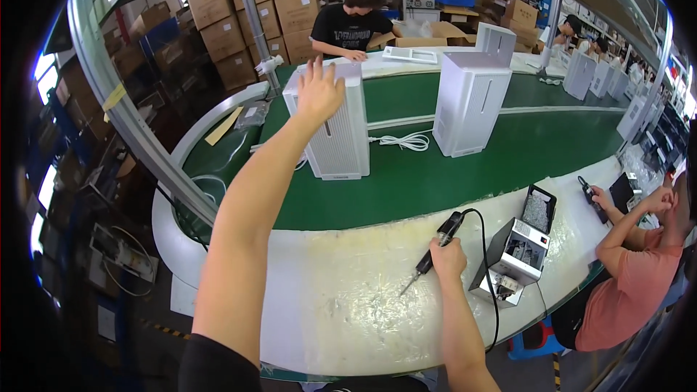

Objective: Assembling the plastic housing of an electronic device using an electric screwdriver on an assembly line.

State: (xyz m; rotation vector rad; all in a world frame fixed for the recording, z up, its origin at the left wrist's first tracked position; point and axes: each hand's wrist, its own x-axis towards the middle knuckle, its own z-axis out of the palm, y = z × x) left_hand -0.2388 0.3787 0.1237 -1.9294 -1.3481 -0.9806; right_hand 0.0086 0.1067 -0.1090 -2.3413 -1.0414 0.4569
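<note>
My left arm stretches far forward over the bench. At its end my left hand (320, 94), fingers spread, is at the top of a tall white ribbed housing (339, 141) standing on the green conveyor belt; whether the palm presses on it I cannot tell. Close to me, my right hand (449, 258) is wrapped round a black corded electric screwdriver (451, 226). Its thin bit slants down to the left, with the tip at or just above the pale worktop (348, 305). A second white housing (470, 105) stands farther right on the belt.
A coiled white cable (412, 142) lies between the housings. Right of the screwdriver are a metal screw-feeder box (524, 250) and a black tray of small parts (538, 210). A metal post (149, 123) rises at left. One co-worker (356, 25) stands across the belt, another (632, 283) sits at right.
</note>
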